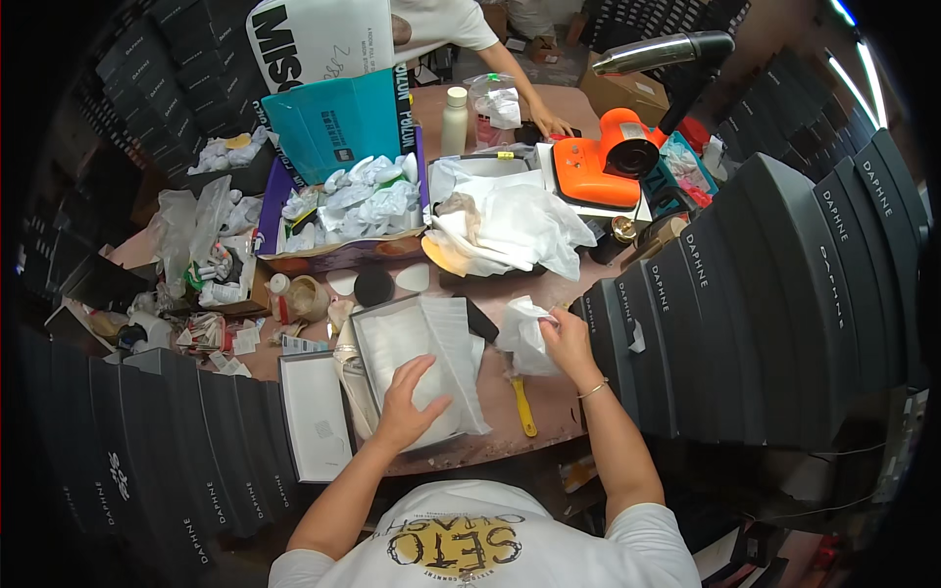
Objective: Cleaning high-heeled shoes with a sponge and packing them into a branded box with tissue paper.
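My left hand [412,404] rests with its fingers spread over an open shoebox [365,328] lined with white tissue paper [446,338]. Part of that paper hangs over the box's right side. Pinched in my right hand [570,345] is a crumpled sheet of white paper [525,331], held above the table to the right of the box. A cream shoe [351,367] stands along the box's left side, partly hidden. Further left lies a lid [316,416] with its white inside up. Below my right hand is a yellow-handled tool [524,407]; its head is partly covered.
Tall stacks of dark shoeboxes wall in the left [186,441] and right [716,304]. Ahead stand a purple carton [343,255] of crumpled paper, a pile of white paper [520,230], a pale bottle [454,122] and an orange device [593,171]. Another person's hand [551,122] is across the table.
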Motion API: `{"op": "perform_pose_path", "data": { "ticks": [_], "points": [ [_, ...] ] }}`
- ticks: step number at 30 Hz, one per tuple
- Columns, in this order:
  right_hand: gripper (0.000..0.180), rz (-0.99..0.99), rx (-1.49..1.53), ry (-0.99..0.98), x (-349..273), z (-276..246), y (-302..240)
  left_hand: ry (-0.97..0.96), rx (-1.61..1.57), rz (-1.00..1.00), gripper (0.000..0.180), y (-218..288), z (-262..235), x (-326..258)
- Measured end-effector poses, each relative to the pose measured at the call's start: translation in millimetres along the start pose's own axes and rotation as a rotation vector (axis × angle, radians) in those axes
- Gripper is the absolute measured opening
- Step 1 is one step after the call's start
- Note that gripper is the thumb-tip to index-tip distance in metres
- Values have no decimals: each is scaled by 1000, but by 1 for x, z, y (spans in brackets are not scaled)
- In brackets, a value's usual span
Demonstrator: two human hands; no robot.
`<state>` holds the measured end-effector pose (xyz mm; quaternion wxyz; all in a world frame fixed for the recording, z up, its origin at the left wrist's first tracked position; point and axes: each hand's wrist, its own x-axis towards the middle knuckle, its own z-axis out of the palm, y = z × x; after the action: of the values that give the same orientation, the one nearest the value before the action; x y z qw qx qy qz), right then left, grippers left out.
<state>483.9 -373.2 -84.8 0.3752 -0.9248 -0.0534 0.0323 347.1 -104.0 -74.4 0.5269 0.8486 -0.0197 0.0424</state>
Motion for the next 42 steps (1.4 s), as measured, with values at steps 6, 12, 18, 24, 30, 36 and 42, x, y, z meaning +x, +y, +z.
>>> {"op": "perform_pose_path", "data": {
  "ticks": [6,12,18,24,30,36,42],
  "points": [
    [32,-168,417,-275,-35,42,-120,178,-377,-94,54,46,23,-21],
    [35,335,1039,-667,-21,87,-138,7,-997,-607,39,-48,-59,-99],
    [38,471,1061,-827,-33,163,-175,352,-988,-181,74,-18,-83,-150],
    [35,457,1030,-883,-51,209,-196,661,-831,-525,44,-29,-90,-201],
    [81,-751,258,-452,-112,178,-221,771,-772,-437,39,-35,-93,-206],
    [24,-275,494,-1168,-174,197,-200,1205,-1119,-563,25,-39,-91,-217],
    [40,-548,109,-762,-126,171,-172,1378,-725,-545,27,-34,-125,-271]
  ]
}}
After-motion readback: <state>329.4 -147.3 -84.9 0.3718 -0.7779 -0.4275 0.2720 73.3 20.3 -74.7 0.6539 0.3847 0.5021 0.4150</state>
